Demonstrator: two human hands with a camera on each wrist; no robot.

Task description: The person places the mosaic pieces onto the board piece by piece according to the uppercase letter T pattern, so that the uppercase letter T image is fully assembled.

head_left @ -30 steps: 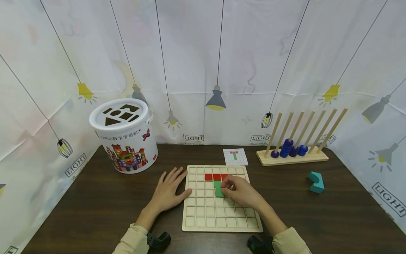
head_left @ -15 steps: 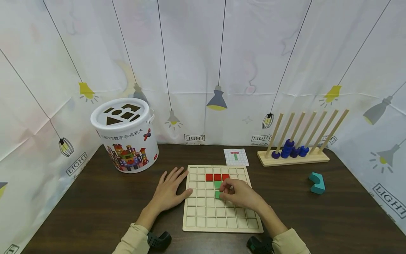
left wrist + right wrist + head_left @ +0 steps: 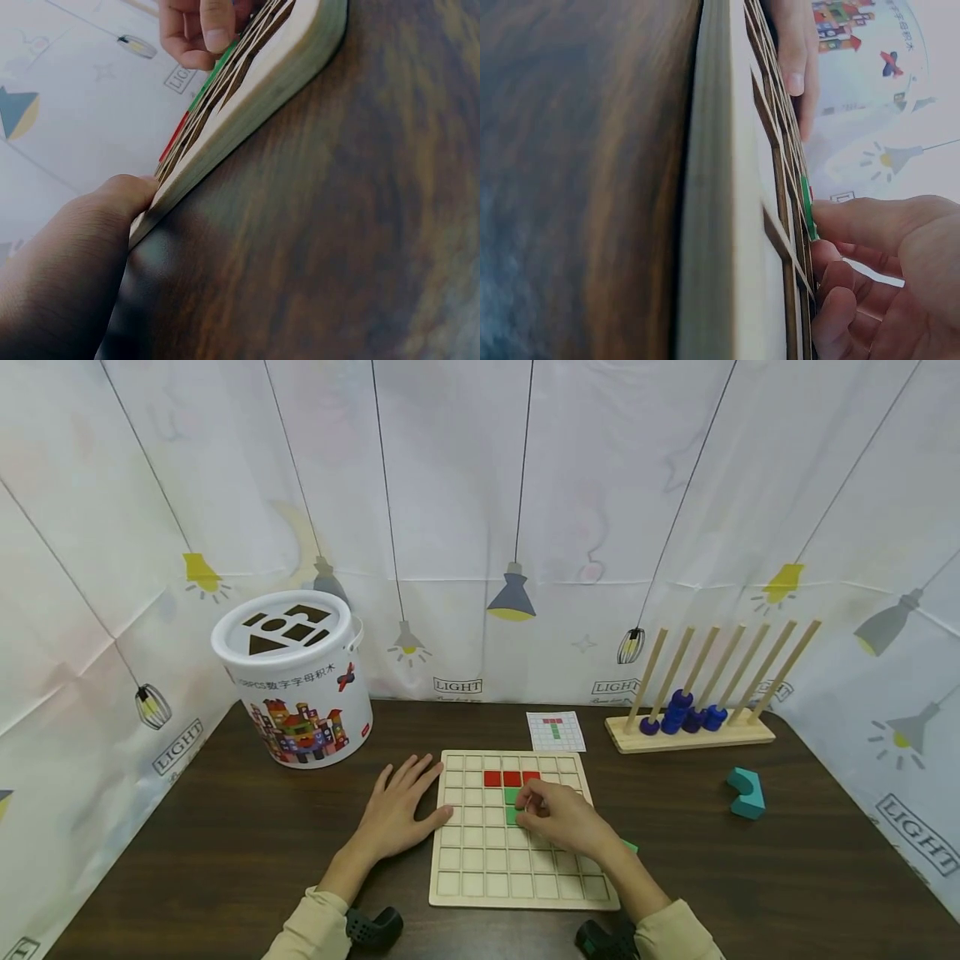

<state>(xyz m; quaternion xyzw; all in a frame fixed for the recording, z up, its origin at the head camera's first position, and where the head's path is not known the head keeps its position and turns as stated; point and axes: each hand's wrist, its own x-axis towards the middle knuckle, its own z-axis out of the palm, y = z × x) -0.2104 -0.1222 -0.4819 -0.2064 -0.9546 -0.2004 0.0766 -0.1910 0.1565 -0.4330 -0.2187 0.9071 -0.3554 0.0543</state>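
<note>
In the head view, a wooden grid board (image 3: 472,884) lies on the dark table. Three red tiles (image 3: 512,778) form a row in its upper part, the right one partly behind the right hand's fingers. Below the middle one is a green tile (image 3: 512,796), and under it a second green tile (image 3: 512,816). My right hand (image 3: 562,817) pinches that lower tile at its right side, thumb and curled fingers covering part of it. With fingers spread, my left hand (image 3: 401,810) rests at the board's left edge, its thumb (image 3: 127,193) touching the rim in the left wrist view.
Another green piece (image 3: 631,845) shows beside the right forearm. A pattern card (image 3: 556,732) lies behind the board. A white bucket (image 3: 300,693) stands back left, a peg stand (image 3: 690,739) with blue beads back right. A teal block (image 3: 747,793) sits at right.
The right hand and the lower green tile have shifted slightly, and the tile now lines up under the upper one. A green piece has come into view by the right forearm. The left hand stays put.
</note>
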